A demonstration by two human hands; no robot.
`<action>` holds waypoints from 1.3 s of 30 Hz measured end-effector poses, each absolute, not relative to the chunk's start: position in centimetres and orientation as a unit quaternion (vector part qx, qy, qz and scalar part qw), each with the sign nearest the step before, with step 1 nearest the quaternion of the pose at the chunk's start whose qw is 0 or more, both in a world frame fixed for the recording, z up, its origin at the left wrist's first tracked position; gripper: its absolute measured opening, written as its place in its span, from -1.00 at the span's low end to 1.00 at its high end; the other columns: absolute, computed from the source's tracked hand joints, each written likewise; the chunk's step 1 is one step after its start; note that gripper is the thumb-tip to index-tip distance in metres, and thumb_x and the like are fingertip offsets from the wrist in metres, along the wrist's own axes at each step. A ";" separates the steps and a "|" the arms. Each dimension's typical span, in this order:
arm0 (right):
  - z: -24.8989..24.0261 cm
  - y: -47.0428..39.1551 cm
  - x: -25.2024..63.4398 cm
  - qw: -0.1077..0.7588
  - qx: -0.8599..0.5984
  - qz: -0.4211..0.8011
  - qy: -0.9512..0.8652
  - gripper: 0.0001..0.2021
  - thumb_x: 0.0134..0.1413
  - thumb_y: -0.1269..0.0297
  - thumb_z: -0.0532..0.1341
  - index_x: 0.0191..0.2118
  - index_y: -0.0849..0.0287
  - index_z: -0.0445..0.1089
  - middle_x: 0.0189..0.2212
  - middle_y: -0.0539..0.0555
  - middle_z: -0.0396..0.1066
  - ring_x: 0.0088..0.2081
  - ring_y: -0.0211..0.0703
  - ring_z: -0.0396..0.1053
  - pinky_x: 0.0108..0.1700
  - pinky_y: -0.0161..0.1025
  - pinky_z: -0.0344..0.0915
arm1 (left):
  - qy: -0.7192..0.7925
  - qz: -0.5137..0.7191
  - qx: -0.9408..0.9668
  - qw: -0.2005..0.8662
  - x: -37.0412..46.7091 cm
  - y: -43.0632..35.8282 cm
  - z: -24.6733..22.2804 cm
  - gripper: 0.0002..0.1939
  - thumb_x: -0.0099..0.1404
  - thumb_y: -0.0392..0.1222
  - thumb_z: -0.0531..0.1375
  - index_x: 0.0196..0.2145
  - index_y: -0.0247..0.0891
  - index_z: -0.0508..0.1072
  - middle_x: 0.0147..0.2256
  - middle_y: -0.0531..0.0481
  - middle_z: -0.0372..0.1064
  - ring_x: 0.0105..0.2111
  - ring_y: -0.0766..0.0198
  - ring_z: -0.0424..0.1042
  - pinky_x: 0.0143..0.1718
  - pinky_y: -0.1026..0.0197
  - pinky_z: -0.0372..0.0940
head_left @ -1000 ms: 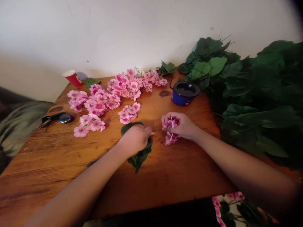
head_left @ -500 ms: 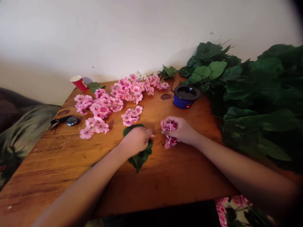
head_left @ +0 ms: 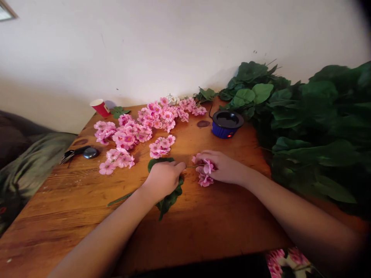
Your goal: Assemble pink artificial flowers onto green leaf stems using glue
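My left hand is closed on a green leaf stem, whose leaves spread out beneath and in front of the hand. The stem's lower end sticks out to the left, past my wrist. A thin stalk runs from my left fingertips toward my right hand. Those right fingers are curled round a pink artificial flower cluster, with petals showing on both sides of the fingers. A loose pink cluster lies just beyond my left hand.
More pink flowers lie heaped across the table. A blue pot with a black rim and a lit red switch stands behind my right hand. Green leaves are piled high at right. A red cup leans at back left, near a black-handled object.
The view has tilted and shifted slightly. My right hand has turned over the pink cluster, so more petals show in front. Both hands keep their hold.
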State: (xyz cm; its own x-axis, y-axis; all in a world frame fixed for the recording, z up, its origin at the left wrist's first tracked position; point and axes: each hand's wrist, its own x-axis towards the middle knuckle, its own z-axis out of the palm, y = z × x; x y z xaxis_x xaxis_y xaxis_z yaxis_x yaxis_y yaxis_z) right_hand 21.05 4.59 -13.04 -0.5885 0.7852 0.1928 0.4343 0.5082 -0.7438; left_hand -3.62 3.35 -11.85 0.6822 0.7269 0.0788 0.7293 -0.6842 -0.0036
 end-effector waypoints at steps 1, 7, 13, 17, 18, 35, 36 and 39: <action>-13.0 4.6 21.1 0.250 -0.360 0.320 -0.840 -0.91 0.23 0.29 0.23 -0.18 0.14 0.46 -0.19 0.11 0.44 -0.23 -0.14 0.39 -0.12 -0.16 0.31 | -0.399 -0.045 -0.916 0.007 -3.6 3.4 -12.0 -0.81 0.26 -0.39 0.04 -0.28 -0.23 0.42 -0.41 -0.02 0.44 -0.40 0.19 0.45 -0.41 0.19 0.19; -14.2 4.7 20.7 0.227 -0.353 0.324 -0.848 -0.88 0.10 0.45 0.24 -0.44 0.18 0.36 -0.43 0.01 0.42 -0.40 -0.22 0.32 -0.30 -0.28 0.18 | -0.400 -0.086 -0.909 -0.079 -3.5 3.9 -12.9 -0.73 0.26 -0.42 0.01 -0.28 -0.23 0.48 -0.34 -0.04 0.52 -0.32 0.18 0.49 -0.31 0.18 0.28; -14.7 4.4 20.2 0.252 -0.367 0.334 -0.831 -0.85 0.03 0.50 0.20 -0.51 0.18 0.32 -0.50 -0.01 0.40 -0.44 -0.26 0.32 -0.35 -0.31 0.15 | -0.383 -0.069 -0.917 -0.089 -3.2 4.2 -12.5 -0.69 0.15 -0.48 0.01 -0.31 -0.25 0.50 -0.37 -0.09 0.50 -0.32 0.13 0.47 -0.30 0.14 0.28; -14.4 4.0 19.7 0.256 -0.393 0.336 -0.817 -0.86 0.01 0.48 0.19 -0.52 0.19 0.32 -0.52 -0.02 0.39 -0.47 -0.27 0.31 -0.40 -0.32 0.14 | -0.403 -0.055 -0.910 -0.082 -2.7 3.8 -12.6 -0.75 0.17 -0.45 0.01 -0.35 -0.27 0.47 -0.42 -0.12 0.44 -0.37 0.08 0.45 -0.35 0.09 0.26; -14.4 3.9 19.6 0.255 -0.398 0.337 -0.814 -0.86 0.00 0.47 0.19 -0.52 0.18 0.32 -0.52 -0.01 0.39 -0.47 -0.26 0.32 -0.40 -0.31 0.15 | -0.407 -0.057 -0.908 -0.082 -2.7 3.7 -12.6 -0.76 0.18 -0.44 0.01 -0.36 -0.27 0.46 -0.42 -0.12 0.44 -0.37 0.09 0.45 -0.35 0.09 0.26; -14.3 3.0 19.0 0.277 -0.405 0.642 -0.588 -0.78 -0.01 0.21 0.34 -0.42 0.19 0.31 -0.55 -0.04 0.34 -0.48 -0.13 0.50 -0.50 -0.27 0.45 | -0.379 -0.145 -0.908 -0.106 -3.3 3.7 -13.3 -0.72 0.11 -0.48 0.00 -0.40 -0.26 0.45 -0.41 -0.06 0.48 -0.36 0.21 0.46 -0.32 0.19 0.30; -14.4 3.0 19.1 0.275 -0.397 0.657 -0.579 -0.79 0.00 0.20 0.34 -0.37 0.19 0.34 -0.55 -0.04 0.35 -0.47 -0.09 0.52 -0.50 -0.25 0.47 | -0.373 -0.152 -0.908 -0.112 -3.3 3.8 -13.4 -0.71 0.12 -0.48 -0.01 -0.40 -0.26 0.46 -0.40 -0.05 0.49 -0.35 0.21 0.47 -0.31 0.19 0.30; -14.8 3.0 19.6 0.273 -0.370 0.679 -0.572 -0.75 0.03 0.18 0.34 -0.21 0.17 0.38 -0.52 -0.03 0.39 -0.43 -0.01 0.55 -0.49 -0.21 0.50 | -0.352 -0.174 -0.909 -0.140 -3.6 4.0 -13.6 -0.69 0.12 -0.49 0.00 -0.38 -0.25 0.48 -0.39 -0.03 0.52 -0.32 0.21 0.49 -0.29 0.19 0.32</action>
State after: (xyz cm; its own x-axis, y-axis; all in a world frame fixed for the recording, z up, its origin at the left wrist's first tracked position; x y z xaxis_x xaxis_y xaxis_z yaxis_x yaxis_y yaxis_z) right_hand 19.57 3.04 -14.81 -0.5768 0.7942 -0.1912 0.0526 -0.1975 -0.9789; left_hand -3.55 3.96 -13.59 0.6921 0.6879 0.2187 0.5905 -0.7138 0.3766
